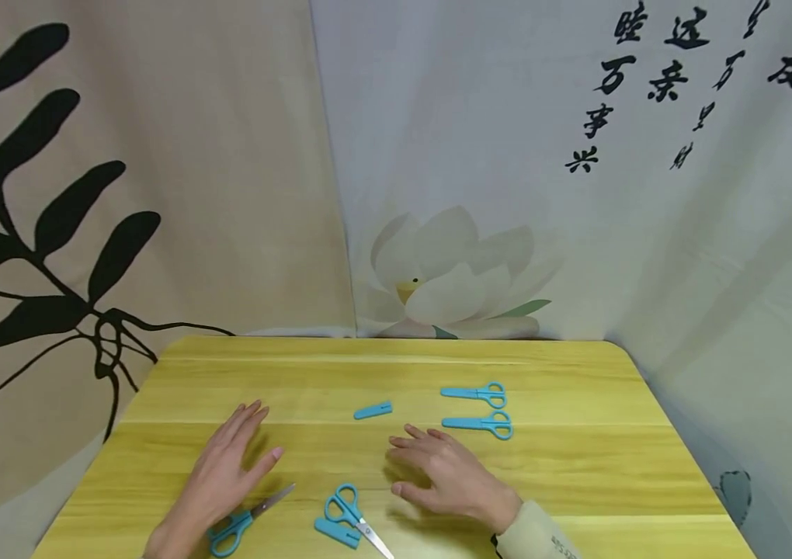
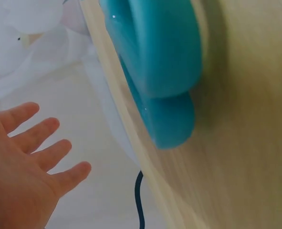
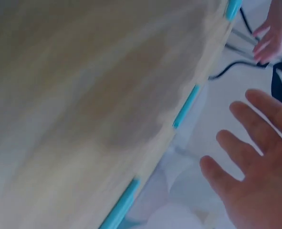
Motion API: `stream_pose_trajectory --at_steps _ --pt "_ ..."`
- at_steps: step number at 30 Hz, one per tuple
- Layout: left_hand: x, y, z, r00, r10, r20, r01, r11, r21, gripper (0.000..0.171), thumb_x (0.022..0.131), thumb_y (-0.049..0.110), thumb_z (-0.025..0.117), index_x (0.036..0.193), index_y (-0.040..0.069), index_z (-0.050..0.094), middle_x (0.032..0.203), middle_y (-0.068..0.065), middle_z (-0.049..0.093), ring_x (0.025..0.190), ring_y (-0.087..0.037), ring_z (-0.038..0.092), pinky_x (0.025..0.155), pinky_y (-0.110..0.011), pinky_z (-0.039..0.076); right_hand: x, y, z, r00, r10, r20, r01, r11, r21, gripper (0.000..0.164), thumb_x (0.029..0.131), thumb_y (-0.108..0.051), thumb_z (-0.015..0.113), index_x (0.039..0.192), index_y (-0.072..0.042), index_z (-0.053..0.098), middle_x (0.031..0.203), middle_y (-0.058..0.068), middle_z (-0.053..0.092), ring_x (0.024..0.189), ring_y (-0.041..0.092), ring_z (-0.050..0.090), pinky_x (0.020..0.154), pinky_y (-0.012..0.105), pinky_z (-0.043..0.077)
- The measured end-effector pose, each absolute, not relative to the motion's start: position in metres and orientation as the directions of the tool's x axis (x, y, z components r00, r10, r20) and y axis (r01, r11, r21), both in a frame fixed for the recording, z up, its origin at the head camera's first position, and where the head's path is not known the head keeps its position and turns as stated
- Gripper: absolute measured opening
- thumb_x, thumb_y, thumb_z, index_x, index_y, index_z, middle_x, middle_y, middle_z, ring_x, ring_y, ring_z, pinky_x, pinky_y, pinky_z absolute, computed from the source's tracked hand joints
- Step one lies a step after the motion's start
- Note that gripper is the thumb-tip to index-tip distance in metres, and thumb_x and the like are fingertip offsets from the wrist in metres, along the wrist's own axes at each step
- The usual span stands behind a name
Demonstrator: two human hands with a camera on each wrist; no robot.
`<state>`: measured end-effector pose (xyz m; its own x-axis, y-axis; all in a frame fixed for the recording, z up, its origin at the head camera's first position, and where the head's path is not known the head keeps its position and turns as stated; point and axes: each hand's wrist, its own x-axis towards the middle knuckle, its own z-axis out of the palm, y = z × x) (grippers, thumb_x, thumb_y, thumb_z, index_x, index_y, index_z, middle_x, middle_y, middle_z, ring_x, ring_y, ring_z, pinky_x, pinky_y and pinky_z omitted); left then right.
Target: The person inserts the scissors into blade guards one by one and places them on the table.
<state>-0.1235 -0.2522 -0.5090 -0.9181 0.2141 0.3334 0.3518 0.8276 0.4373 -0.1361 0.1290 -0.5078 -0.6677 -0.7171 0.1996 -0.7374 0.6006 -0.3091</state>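
Observation:
My left hand is spread above the left of the table, fingers straight and holding nothing. Just beside its wrist lie bare scissors with blue handles; those handles loom close in the left wrist view. Over the right middle hovers my right hand, fingers extended, nothing in its grasp. Between the hands, a second pair of bare scissors rests against a blue blade cover. Another loose blue cover lies farther back. In the right wrist view the right hand appears with fingers apart.
Two pairs of blue scissors with covered blades, one farther back and one nearer, lie beyond the right hand. The wooden table has a back edge close to a printed curtain.

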Motion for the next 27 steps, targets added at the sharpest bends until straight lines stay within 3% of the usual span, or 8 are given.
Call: stream_pose_trajectory --at_steps 7,17,21,27 --pt "-0.122 -0.252 -0.509 -0.920 0.213 0.330 0.349 0.827 0.441 0.069 0.097 0.039 0.072 0.148 -0.002 0.050 0.155 -0.025 0.044 0.141 -0.053 0.038 0.105 -0.075 0.034 -0.128 0.106 -0.512 -0.527 -0.841 0.125 -0.831 0.478 -0.284 0.062 0.107 -0.061 0.040 0.150 -0.019 0.057 0.156 -0.004 0.050 0.148 0.028 0.040 0.115 0.057 0.038" --pt "-0.122 -0.249 -0.511 -0.929 0.217 0.301 0.339 0.825 0.452 0.069 0.099 0.039 0.071 0.150 -0.002 0.048 0.157 -0.026 0.040 0.140 -0.053 0.038 0.102 -0.076 0.036 -0.125 0.088 -0.511 -0.402 -0.915 -0.040 -0.861 0.392 -0.324 0.065 0.106 -0.064 0.036 0.160 -0.028 0.042 0.165 -0.013 0.031 0.156 0.024 0.022 0.119 0.060 0.029" --pt "-0.121 -0.248 -0.511 -0.928 0.221 0.299 0.342 0.826 0.448 0.069 0.099 0.037 0.071 0.151 -0.002 0.048 0.157 -0.027 0.039 0.137 -0.053 0.041 0.099 -0.075 0.039 -0.125 0.087 -0.513 -0.393 -0.914 -0.103 -0.862 0.406 -0.304 0.069 0.105 -0.069 0.032 0.162 -0.029 0.037 0.167 -0.014 0.027 0.156 0.025 0.020 0.121 0.060 0.027" --pt "-0.119 -0.242 -0.509 -0.915 0.240 0.325 0.373 0.811 0.451 0.067 0.097 0.035 0.074 0.151 0.002 0.049 0.158 -0.024 0.040 0.138 -0.051 0.041 0.100 -0.075 0.039 -0.126 0.095 -0.513 -0.452 -0.881 -0.140 -0.842 0.473 -0.259 0.073 0.103 -0.072 0.029 0.162 -0.028 0.037 0.166 -0.014 0.028 0.156 0.026 0.022 0.120 0.061 0.026"
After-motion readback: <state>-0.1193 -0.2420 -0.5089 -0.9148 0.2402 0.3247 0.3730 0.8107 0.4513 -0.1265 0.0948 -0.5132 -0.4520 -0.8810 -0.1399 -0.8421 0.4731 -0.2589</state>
